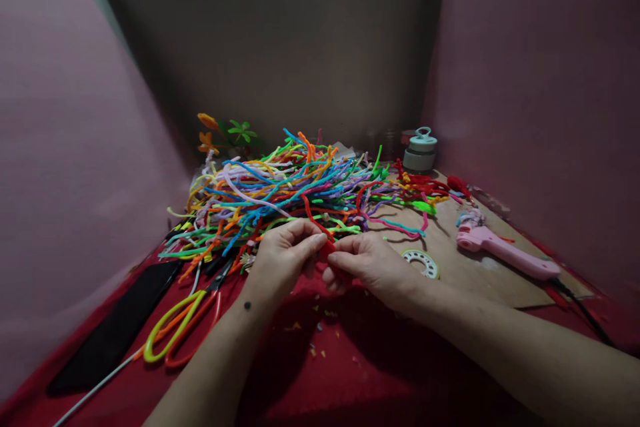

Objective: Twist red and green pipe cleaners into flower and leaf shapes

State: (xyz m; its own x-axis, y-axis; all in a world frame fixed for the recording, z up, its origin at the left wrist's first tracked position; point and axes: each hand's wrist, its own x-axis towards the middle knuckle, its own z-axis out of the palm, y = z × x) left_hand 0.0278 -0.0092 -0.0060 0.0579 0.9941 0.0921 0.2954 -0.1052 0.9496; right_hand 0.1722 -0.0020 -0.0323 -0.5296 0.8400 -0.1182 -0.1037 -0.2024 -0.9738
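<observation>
My left hand and my right hand meet over the red cloth, both pinching a red pipe cleaner. Its bent end sits between my fingertips and its free end rises up and left toward the pile. Just behind my hands lies a large heap of pipe cleaners in many colours. Both hands have their fingers closed on the red strand.
Scissors with yellow-green and orange handles lie at the left. A pink glue gun with a cord rests on a brown board at the right, near a small ring. Tape rolls and pipe-cleaner flowers stand at the back.
</observation>
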